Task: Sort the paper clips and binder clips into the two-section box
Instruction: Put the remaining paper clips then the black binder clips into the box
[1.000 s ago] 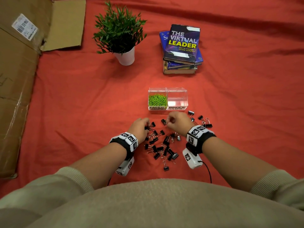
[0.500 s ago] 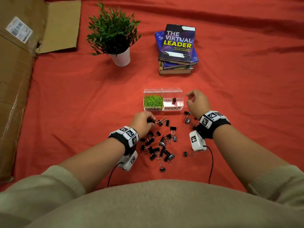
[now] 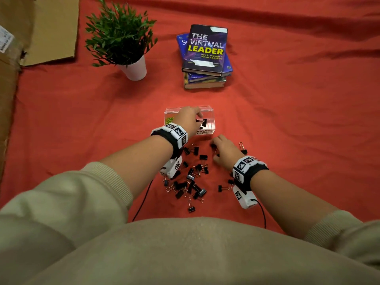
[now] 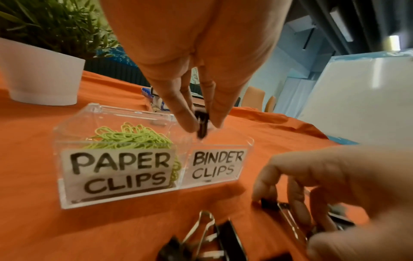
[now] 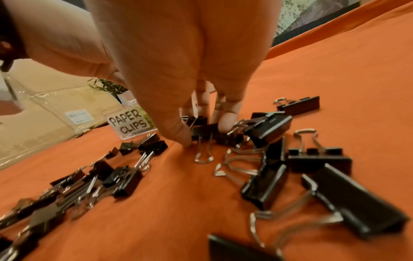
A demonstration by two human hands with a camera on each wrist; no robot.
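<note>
A clear two-section box [image 3: 210, 116] [image 4: 125, 197] stands on the red cloth, with green paper clips [image 4: 132, 137] in the section labelled PAPER CLIPS. My left hand [image 3: 188, 118] [image 4: 196, 74] hovers over the BINDER CLIPS section and pinches a black binder clip [image 4: 201, 127] [image 3: 202, 121] between thumb and fingers. Several black binder clips [image 3: 192, 179] [image 5: 312, 159] lie scattered in front of the box. My right hand [image 3: 225, 151] [image 5: 190, 70] is down among them, thumb and fingers closing round one binder clip [image 5: 204, 131] on the cloth.
A potted plant [image 3: 123, 42] in a white pot and a stack of books [image 3: 205, 56] stand behind the box. Flattened cardboard [image 3: 12, 83] lies along the left edge. Wrist-camera cables trail toward my body.
My left hand has left the pile and carried a binder clip up over the box. My right hand has come back from beside the box down to the clips at the right.
</note>
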